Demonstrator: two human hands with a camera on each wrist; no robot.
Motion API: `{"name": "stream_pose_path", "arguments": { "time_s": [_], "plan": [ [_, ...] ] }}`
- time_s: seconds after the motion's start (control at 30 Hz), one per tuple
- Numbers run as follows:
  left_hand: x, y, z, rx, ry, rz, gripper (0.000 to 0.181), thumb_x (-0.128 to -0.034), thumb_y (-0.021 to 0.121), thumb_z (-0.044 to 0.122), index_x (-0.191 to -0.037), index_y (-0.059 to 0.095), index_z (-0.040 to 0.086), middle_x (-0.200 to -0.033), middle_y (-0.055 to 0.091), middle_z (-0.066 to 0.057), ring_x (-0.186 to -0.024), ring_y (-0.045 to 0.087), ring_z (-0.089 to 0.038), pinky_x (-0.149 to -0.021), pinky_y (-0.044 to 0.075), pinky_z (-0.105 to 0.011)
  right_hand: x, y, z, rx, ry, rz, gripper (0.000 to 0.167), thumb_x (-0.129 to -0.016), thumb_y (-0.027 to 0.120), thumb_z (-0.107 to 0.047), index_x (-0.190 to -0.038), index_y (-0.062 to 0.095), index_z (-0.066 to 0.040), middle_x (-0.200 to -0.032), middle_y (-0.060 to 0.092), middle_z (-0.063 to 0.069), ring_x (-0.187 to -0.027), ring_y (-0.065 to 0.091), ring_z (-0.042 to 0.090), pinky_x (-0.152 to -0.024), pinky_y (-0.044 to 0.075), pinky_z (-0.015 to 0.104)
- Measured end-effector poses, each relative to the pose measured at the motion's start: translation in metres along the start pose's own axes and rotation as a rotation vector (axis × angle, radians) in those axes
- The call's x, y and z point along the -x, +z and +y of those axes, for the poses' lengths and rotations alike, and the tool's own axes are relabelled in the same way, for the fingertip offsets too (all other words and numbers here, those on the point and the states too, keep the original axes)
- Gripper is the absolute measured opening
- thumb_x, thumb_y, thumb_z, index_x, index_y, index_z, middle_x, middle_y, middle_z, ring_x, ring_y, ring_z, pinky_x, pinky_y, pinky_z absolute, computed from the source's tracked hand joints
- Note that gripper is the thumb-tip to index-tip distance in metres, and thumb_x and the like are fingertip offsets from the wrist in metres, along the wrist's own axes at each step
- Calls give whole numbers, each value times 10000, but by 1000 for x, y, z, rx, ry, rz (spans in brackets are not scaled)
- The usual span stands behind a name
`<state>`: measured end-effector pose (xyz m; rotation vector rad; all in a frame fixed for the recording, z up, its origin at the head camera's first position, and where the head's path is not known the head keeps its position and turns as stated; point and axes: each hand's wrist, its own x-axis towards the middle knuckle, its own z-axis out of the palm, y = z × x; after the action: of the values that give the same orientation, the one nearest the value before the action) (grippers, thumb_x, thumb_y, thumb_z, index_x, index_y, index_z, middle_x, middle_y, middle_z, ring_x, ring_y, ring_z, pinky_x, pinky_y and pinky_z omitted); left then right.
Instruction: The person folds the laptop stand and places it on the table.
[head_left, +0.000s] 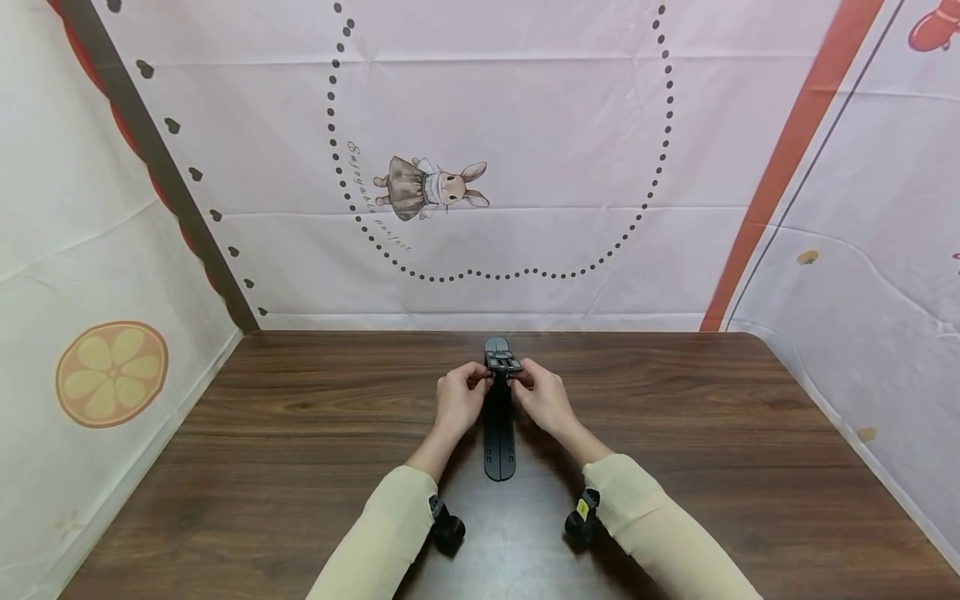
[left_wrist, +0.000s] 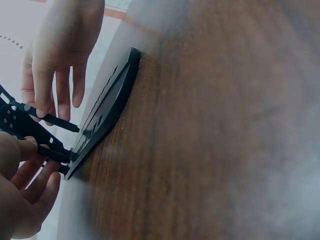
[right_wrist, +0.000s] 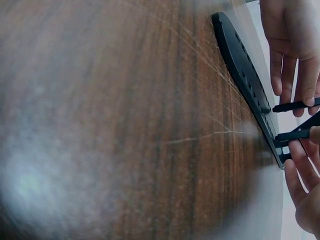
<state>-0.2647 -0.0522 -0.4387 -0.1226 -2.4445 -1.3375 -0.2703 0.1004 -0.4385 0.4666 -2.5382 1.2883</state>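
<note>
A black folding stand with a long, round-ended base rests on the wooden table in front of me. Its hinged upper part is raised at the far end. My left hand pinches a slim black arm of the stand from the left, thumb and fingertips on it. From the other side my right hand pinches the matching arm. In the left wrist view the two arms stand up from the slotted base. The right wrist view shows the base edge-on; part of the upper section is cut off there.
The brown wooden table stretches to both sides. Printed white cloth hangs behind its back edge and along the left and right sides. Small black cameras are strapped at both cream sleeves.
</note>
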Motion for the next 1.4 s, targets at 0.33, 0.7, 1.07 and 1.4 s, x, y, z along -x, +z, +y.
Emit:
{"name": "stream_pose_path", "arguments": {
  "time_s": [0.33, 0.7, 1.07, 1.4],
  "plan": [
    [-4, 1, 0, 8, 2, -7, 39, -824, 682, 116, -832, 704, 84, -803, 702, -16, -738, 641, -134, -644, 507, -286, -4, -2, 1, 1, -13, 4, 82, -844, 623, -29, -874, 597, -101, -899, 708, 62, -851, 673, 187, -718, 538, 345],
    [-8, -2, 2, 18, -37, 9, 36, -812, 692, 117, -842, 700, 98, -809, 707, -20, -729, 653, -131, -626, 516, -275, -10, -3, -1, 76, -34, 45, 49, -842, 647, -79, -807, 614, -89, -812, 686, 43, -785, 664, 190, -697, 532, 359],
    [-12, -3, 3, 4, -60, 42, 41, -789, 717, 147, -806, 686, 126, -811, 708, -15, -708, 666, -136, -627, 525, -283, -13, -3, -8, 146, 15, 79, 50, -814, 674, -78, -830, 633, -102, -819, 698, 43, -757, 668, 185, -692, 520, 389],
    [-14, -3, 6, -22, -100, 47, 76, -776, 730, 159, -828, 677, 147, -805, 702, 17, -697, 655, -106, -689, 507, -319, -15, -1, -14, 182, 100, 114, 109, -798, 673, -59, -895, 630, -85, -834, 692, 59, -766, 651, 214, -702, 498, 418]
  ]
}}
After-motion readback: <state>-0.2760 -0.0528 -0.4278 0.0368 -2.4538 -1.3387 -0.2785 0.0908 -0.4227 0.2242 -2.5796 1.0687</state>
